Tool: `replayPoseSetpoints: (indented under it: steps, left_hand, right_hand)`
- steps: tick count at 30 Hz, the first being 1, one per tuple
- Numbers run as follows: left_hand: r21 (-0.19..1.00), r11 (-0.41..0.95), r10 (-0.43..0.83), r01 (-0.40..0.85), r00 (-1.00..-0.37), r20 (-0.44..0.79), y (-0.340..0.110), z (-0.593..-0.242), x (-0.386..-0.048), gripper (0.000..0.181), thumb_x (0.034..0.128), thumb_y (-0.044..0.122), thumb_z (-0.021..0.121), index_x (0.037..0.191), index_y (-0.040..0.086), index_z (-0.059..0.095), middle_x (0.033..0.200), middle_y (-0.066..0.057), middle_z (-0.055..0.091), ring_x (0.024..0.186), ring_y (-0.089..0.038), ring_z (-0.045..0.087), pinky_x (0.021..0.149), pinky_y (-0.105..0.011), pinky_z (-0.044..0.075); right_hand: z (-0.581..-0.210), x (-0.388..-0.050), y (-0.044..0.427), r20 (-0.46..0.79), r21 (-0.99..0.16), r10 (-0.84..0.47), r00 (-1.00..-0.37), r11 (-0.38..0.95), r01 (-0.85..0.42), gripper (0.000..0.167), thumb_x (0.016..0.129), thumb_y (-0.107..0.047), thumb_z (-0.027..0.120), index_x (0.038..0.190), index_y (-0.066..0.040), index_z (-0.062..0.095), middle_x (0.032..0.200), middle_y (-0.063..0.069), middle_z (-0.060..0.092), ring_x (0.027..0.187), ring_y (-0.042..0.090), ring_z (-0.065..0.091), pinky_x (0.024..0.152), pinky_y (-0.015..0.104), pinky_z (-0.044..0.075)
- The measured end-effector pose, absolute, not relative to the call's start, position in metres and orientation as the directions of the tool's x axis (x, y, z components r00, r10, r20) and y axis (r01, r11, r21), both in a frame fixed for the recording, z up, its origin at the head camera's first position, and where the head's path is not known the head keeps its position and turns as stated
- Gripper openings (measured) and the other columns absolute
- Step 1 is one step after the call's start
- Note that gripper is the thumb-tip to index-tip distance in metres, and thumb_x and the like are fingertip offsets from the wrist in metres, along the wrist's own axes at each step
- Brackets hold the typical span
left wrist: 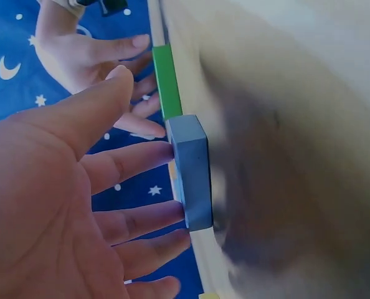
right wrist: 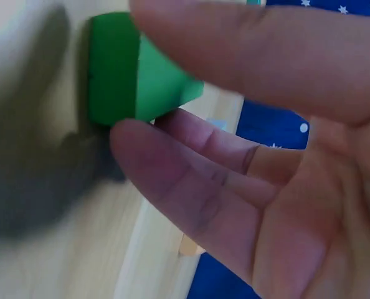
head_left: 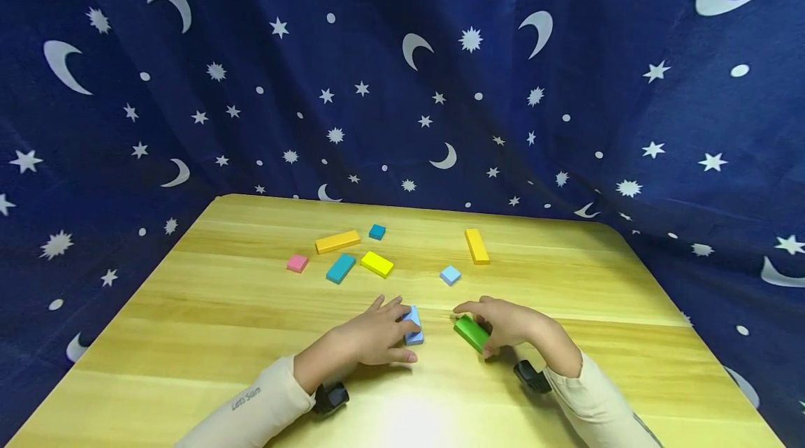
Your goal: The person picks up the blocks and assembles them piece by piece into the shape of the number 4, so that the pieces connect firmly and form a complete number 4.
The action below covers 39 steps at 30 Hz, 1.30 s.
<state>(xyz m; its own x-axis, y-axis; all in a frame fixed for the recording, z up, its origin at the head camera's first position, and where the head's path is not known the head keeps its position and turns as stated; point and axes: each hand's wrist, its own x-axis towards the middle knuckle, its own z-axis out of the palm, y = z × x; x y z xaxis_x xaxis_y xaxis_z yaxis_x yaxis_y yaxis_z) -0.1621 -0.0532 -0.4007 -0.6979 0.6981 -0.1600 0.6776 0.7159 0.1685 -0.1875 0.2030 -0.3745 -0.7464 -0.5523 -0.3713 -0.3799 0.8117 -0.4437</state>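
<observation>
My left hand [head_left: 377, 335] reaches over a light blue block [head_left: 413, 335] lying on the table. In the left wrist view its fairly straight fingertips touch that block [left wrist: 194, 174], and the thumb stands apart from it. My right hand [head_left: 512, 326] is at a green block [head_left: 470, 333] to the right. The right wrist view shows the green block [right wrist: 113, 68] between thumb and fingers, one fingertip at its lower edge. Part of the block is hidden behind the thumb.
Farther back lie a small pale blue block [head_left: 450, 275], two orange blocks [head_left: 337, 242] [head_left: 476, 247], a yellow block [head_left: 377, 264], a teal block [head_left: 341, 268], a pink block [head_left: 298, 263] and a small blue block [head_left: 376, 232]. A star-patterned curtain [head_left: 377, 56] hangs behind the table [head_left: 220, 336].
</observation>
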Motion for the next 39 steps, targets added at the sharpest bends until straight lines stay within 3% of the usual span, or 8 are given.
replayPoseSetpoints:
  steps: [5,11,17,21,24,31,39]
  left_hand:
    - [0.182,0.704,0.71,0.687,-0.687,-0.152,-0.054,-0.4,-0.158,0.05,0.0884,0.051,0.047,0.128,0.021,0.052,0.139,-0.01,0.042,0.128,-0.021,0.041,0.106,-0.05,0.029]
    - [0.186,0.692,0.722,0.698,-0.675,-0.152,-0.055,-0.399,-0.154,0.043,0.0892,0.049,0.048,0.122,0.022,0.057,0.133,-0.009,0.047,0.122,-0.019,0.047,0.102,-0.046,0.037]
    - [0.161,0.677,0.734,0.718,-0.676,-0.072,-0.056,-0.405,-0.156,0.037,0.0855,0.048,0.055,0.113,0.024,0.062,0.122,-0.007,0.053,0.101,-0.019,0.058,0.086,-0.033,0.05]
    - [0.081,0.651,0.755,0.755,-0.655,0.025,-0.054,-0.41,-0.159,0.028,0.0814,0.042,0.064,0.103,0.025,0.065,0.109,-0.003,0.059,0.092,-0.013,0.06,0.079,-0.026,0.051]
    - [0.024,0.64,0.765,0.768,-0.64,0.078,-0.052,-0.412,-0.161,0.021,0.0788,0.037,0.069,0.098,0.027,0.067,0.103,0.0,0.061,0.089,-0.011,0.06,0.079,-0.024,0.05]
    - [0.011,0.629,0.772,0.777,-0.626,0.109,-0.051,-0.412,-0.161,0.018,0.0774,0.033,0.071,0.095,0.027,0.071,0.103,0.0,0.064,0.093,-0.011,0.061,0.085,-0.025,0.049]
    - [0.033,0.627,0.773,0.778,-0.627,0.097,-0.051,-0.413,-0.161,0.017,0.0795,0.033,0.069,0.096,0.027,0.071,0.109,-0.002,0.064,0.099,-0.014,0.061,0.088,-0.028,0.049]
  right_hand:
    - [-0.377,-0.188,0.197,-0.357,-0.423,-0.591,-0.723,0.793,-0.439,0.066,0.069,-0.001,0.076,0.128,-0.011,0.05,0.104,0.008,0.05,0.086,0.018,0.048,0.074,0.037,0.046]
    - [-0.383,-0.191,0.184,-0.286,-0.421,-0.6,-0.747,0.779,-0.465,0.06,0.069,-0.004,0.077,0.124,-0.004,0.053,0.094,0.007,0.053,0.078,0.017,0.046,0.068,0.032,0.043]
    - [-0.387,-0.203,0.167,-0.281,-0.445,-0.545,-0.79,0.803,-0.396,0.059,0.07,-0.007,0.077,0.124,-0.001,0.054,0.08,0.005,0.054,0.069,0.016,0.044,0.062,0.029,0.04]
    - [-0.39,-0.211,0.158,-0.277,-0.453,-0.505,-0.818,0.819,-0.352,0.061,0.071,-0.01,0.077,0.126,-0.001,0.052,0.085,0.006,0.058,0.071,0.016,0.046,0.063,0.029,0.042]
    - [-0.395,-0.218,0.154,-0.235,-0.463,-0.507,-0.829,0.809,-0.363,0.063,0.073,-0.015,0.076,0.129,-0.001,0.05,0.082,0.003,0.058,0.07,0.014,0.046,0.063,0.027,0.041]
    - [-0.407,-0.226,0.148,-0.118,-0.528,-0.566,-0.816,0.732,-0.431,0.067,0.076,-0.021,0.073,0.132,0.002,0.045,0.062,-0.002,0.046,0.056,0.008,0.039,0.05,0.018,0.031]
    - [-0.411,-0.231,0.152,-0.056,-0.551,-0.574,-0.817,0.7,-0.454,0.058,0.083,-0.021,0.065,0.133,0.001,0.044,0.067,-0.001,0.05,0.059,0.007,0.041,0.053,0.02,0.035]
